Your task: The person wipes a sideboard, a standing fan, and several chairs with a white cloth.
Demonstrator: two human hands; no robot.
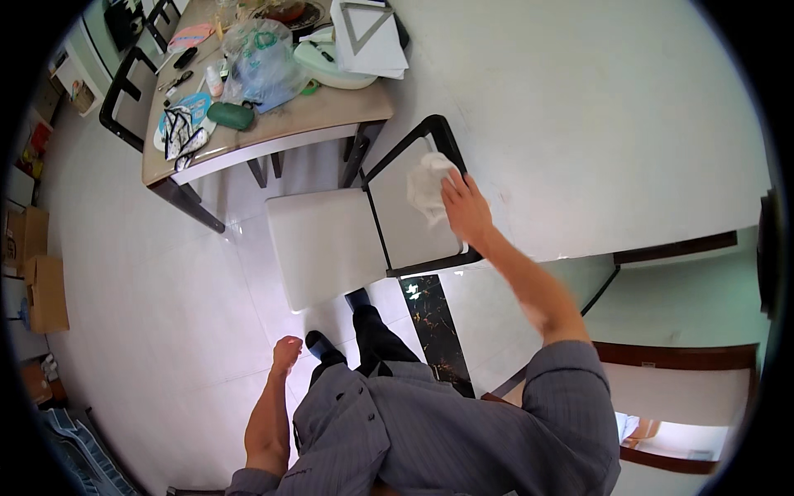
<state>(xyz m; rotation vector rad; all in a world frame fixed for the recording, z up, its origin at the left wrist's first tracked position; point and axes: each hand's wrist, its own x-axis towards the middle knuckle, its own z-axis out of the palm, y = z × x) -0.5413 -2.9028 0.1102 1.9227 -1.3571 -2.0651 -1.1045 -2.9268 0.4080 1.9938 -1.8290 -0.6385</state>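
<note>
A chair with a pale seat [321, 240] and a black-framed backrest [442, 132] stands in front of me. My right hand [467, 207] presses a crumpled white cloth [428, 186] against the pale panel of the backrest, close to its right frame bar. The fingers lie over the cloth's edge, and part of the cloth spreads out beyond them. Down at my left side, away from the chair, hangs my left hand [287, 353]. Its fingers are curled in, and I see nothing in them.
Left of the chair is a table [281, 132] holding a plastic bag [263, 62], a green case [231, 116], a pale green basin [331, 70] and papers [368, 41]. Another chair [128, 99] stands at its far side. Cardboard boxes [45, 289] line the left wall.
</note>
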